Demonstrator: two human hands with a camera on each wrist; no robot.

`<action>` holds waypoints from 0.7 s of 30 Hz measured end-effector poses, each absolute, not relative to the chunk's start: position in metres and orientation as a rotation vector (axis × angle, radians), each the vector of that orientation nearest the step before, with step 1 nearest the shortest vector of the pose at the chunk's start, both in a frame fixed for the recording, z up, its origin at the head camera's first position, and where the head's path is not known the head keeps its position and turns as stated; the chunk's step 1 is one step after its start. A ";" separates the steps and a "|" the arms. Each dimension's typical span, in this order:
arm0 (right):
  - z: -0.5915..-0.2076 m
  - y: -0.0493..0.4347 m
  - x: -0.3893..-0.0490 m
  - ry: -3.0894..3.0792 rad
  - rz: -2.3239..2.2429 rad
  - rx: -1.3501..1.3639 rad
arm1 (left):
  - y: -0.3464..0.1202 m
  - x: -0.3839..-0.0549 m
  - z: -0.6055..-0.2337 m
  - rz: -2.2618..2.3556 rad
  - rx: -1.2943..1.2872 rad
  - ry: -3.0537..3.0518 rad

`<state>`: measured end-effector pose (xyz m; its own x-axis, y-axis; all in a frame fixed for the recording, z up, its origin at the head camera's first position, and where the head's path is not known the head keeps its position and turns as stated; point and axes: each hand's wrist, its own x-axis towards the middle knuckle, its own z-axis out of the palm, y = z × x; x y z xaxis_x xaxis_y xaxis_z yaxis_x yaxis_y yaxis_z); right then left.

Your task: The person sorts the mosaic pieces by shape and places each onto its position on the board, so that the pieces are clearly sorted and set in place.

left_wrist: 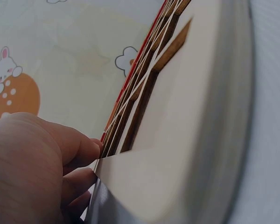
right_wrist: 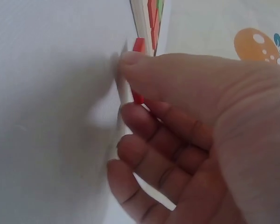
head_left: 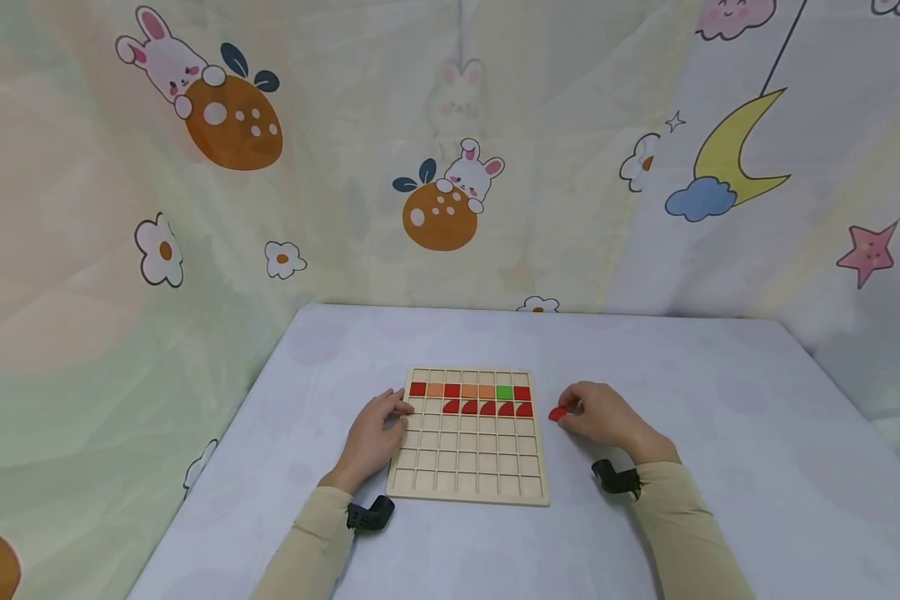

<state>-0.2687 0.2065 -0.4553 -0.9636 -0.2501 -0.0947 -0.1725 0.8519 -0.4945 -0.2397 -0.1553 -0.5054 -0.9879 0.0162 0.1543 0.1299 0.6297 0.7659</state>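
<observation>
A pale wooden grid board [head_left: 465,462] lies flat on the table. My left hand [head_left: 371,437] holds its left edge; in the left wrist view its fingertips [left_wrist: 94,150] meet that edge. Red, orange and green square tiles [head_left: 504,392] fill the second row from the far side. Below them, red quarter-round pieces [head_left: 487,408] sit in the cells toward the right. To the right of the board, my right hand [head_left: 603,414] pinches a small red piece [right_wrist: 138,45] between thumb and finger, just above or on the table; the fingers partly cover it.
A white cloth covers the table [head_left: 720,392]. Behind it hangs a printed curtain [head_left: 555,242] with rabbits, flowers and a moon. A black wrist camera [head_left: 371,514] sits on the left forearm and another camera [head_left: 617,479] on the right.
</observation>
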 end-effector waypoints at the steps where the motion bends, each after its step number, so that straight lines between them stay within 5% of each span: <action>1: -0.455 0.206 -0.269 2.878 -0.751 -0.332 | -0.155 -0.240 -0.505 -1.295 -0.116 -2.717; 21: -0.439 0.172 -0.276 2.960 -0.767 -0.612 | -0.156 -0.239 -0.505 -1.309 -0.106 -2.721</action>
